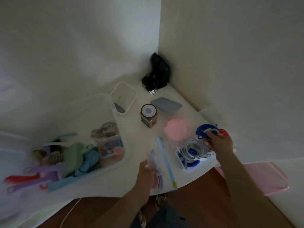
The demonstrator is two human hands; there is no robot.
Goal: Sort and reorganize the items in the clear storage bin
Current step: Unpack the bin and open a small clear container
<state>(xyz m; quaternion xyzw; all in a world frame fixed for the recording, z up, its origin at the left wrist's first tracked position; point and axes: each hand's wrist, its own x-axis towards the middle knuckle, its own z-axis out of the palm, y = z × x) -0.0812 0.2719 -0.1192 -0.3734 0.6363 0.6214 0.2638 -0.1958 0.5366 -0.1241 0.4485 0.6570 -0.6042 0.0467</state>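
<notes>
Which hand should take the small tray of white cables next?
Right, probably. The right hand is already at the blue ring, just above the cable tray. The left hand holds a clear zip bag nearer the storage bin.

A white table [134, 145] in a wall corner carries everything. On its left stands the clear bin [105, 163], filled with coloured utensils. Behind it lies 1 open white tray [131, 96]. A black bag [158, 71] sits in the corner. Near the middle stand a jar [148, 116] and a grey-lidded box [166, 105]. On the right lie a pink bowl [177, 131], a small tray of cables [195, 153] and blue and red rings [207, 130]. A zip bag [160, 160] lies at the front edge.
</notes>
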